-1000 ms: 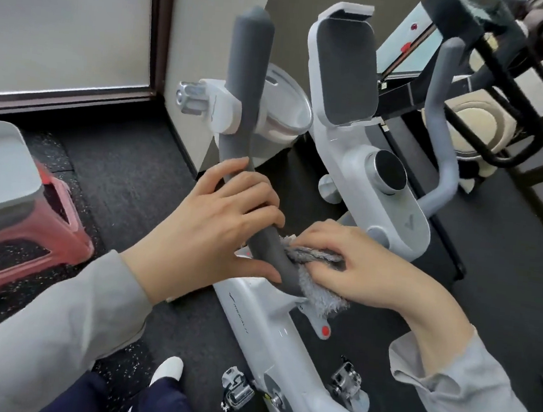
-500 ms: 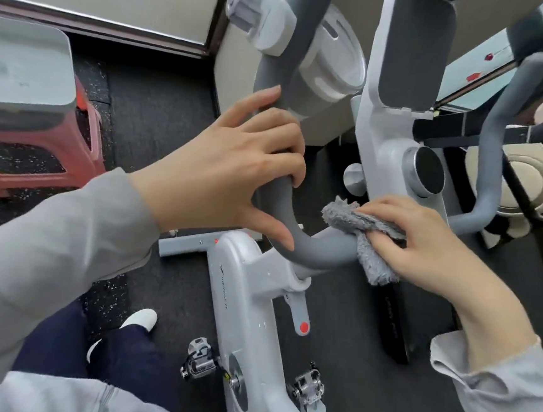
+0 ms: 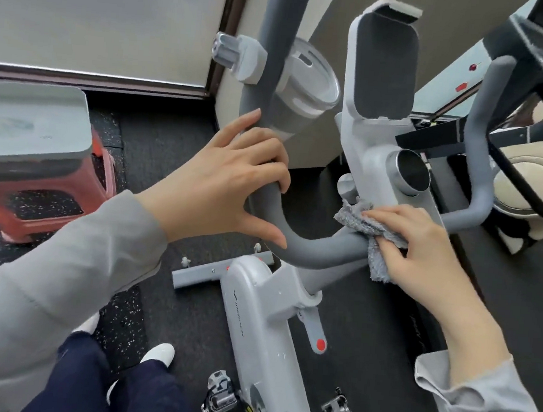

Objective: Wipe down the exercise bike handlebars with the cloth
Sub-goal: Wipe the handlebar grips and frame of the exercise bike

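Gripping the left arm of the grey handlebar [image 3: 322, 248], the left hand [image 3: 223, 182] is curling its fingers over the foam at the bend, thumb spread underneath. The right hand [image 3: 423, 252] is closing on the cloth [image 3: 357, 221], pinching it around the bar's middle, just below the bike [image 3: 254, 309] console. Both wrists are reaching forward from grey sleeves, the right one angling inward.

The floor [image 3: 163, 301] is dark speckled rubber matting. The white exercise bike [image 3: 253, 322] stands on it at centre. A red stool [image 3: 50, 203] stands at the left, beside the wall. White shoes [image 3: 158, 353] rest near the bike's base bar [image 3: 198, 273].
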Available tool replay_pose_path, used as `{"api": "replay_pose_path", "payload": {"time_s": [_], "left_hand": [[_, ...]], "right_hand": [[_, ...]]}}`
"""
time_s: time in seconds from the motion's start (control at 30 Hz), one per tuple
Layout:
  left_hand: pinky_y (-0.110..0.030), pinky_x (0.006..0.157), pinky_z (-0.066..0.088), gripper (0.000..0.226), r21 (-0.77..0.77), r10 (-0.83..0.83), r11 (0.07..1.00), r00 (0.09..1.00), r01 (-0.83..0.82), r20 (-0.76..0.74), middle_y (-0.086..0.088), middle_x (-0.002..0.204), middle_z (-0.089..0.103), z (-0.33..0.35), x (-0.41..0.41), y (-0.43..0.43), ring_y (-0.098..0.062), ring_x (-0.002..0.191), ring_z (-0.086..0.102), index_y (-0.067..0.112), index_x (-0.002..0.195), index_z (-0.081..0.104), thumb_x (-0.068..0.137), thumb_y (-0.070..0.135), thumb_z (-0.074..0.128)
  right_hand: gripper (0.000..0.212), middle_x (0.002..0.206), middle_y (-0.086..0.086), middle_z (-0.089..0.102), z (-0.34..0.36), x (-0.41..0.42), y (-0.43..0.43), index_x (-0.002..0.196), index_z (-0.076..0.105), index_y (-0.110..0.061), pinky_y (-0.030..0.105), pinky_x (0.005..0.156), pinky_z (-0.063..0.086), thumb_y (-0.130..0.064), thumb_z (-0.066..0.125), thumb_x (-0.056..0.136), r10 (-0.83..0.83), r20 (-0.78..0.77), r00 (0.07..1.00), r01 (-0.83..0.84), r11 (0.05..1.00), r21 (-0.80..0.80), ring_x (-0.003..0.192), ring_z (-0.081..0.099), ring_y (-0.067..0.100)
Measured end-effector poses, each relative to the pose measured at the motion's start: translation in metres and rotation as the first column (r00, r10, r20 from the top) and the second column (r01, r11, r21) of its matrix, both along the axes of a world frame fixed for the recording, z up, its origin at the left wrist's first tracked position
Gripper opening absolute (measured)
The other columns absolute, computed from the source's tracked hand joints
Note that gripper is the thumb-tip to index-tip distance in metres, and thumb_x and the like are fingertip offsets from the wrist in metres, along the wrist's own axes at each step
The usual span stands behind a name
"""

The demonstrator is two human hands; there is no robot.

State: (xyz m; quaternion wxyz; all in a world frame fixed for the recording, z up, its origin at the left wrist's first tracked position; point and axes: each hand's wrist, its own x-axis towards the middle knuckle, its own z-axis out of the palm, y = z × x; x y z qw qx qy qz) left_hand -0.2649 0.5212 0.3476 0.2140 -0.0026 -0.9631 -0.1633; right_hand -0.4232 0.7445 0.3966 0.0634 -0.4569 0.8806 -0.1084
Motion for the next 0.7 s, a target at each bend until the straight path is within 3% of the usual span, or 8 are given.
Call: {"api": "replay_pose_path", "payload": {"time_s": [0.17,0.33,0.47,0.6,0.7], "left_hand": [[-0.040,0.119,0.009,0.066,-0.050,-0.023,0.998,1.000,0.022,-0.016,0.000,0.102,0.061,0.001,0.003,0.000,-0.019,0.116,0.052,0.019,0.098,0.065,0.069,0.076,0.048],[-0.041,0.119,0.015,0.064,-0.057,-0.101,0.993,0.995,0.101,-0.004,0.000,0.115,0.062,0.007,0.012,-0.005,-0.020,0.126,0.047,0.018,0.114,0.062,0.075,0.067,0.050],[-0.041,0.112,0.031,0.058,-0.038,-0.238,0.971,0.971,0.237,-0.024,-0.002,0.126,0.058,0.002,0.041,0.005,-0.021,0.127,0.046,0.015,0.125,0.056,0.084,0.056,0.053],[-0.037,0.110,0.033,0.053,-0.030,-0.348,0.937,0.937,0.349,0.020,-0.003,0.137,0.051,-0.028,0.087,0.021,-0.022,0.131,0.042,0.015,0.128,0.053,0.087,0.047,0.056],[-0.040,0.110,0.034,0.056,-0.016,-0.446,0.890,0.878,0.455,0.172,-0.003,0.142,0.046,-0.060,0.120,0.030,-0.023,0.134,0.040,0.015,0.132,0.049,0.087,0.047,0.055]], "right_hand": [[0.038,0.111,0.006,0.062,-0.010,0.039,0.006,0.116,0.065,-0.006,-0.002,0.094,0.025,0.011,0.056,0.083,-0.182,-0.015,0.983,0.171,0.947,-0.273,0.108,0.049,0.020],[0.037,0.111,0.004,0.060,-0.025,0.104,0.010,0.118,0.064,-0.005,0.008,0.099,0.035,0.009,0.057,0.084,-0.405,0.008,0.914,0.335,0.743,-0.580,0.107,0.053,0.019],[0.036,0.116,0.006,0.061,-0.038,0.167,0.017,0.119,0.063,-0.005,0.028,0.100,0.043,0.008,0.056,0.086,-0.524,0.114,0.844,0.463,0.604,-0.649,0.111,0.055,0.025],[0.036,0.117,0.001,0.059,-0.055,0.228,0.021,0.120,0.062,-0.007,0.018,0.102,0.038,0.006,0.056,0.086,-0.616,0.169,0.769,0.563,0.530,-0.634,0.113,0.054,0.020],[0.036,0.119,0.000,0.057,-0.070,0.279,0.026,0.120,0.061,-0.006,0.013,0.102,0.035,0.007,0.057,0.087,-0.695,0.212,0.687,0.646,0.450,-0.616,0.113,0.053,0.018]]}}
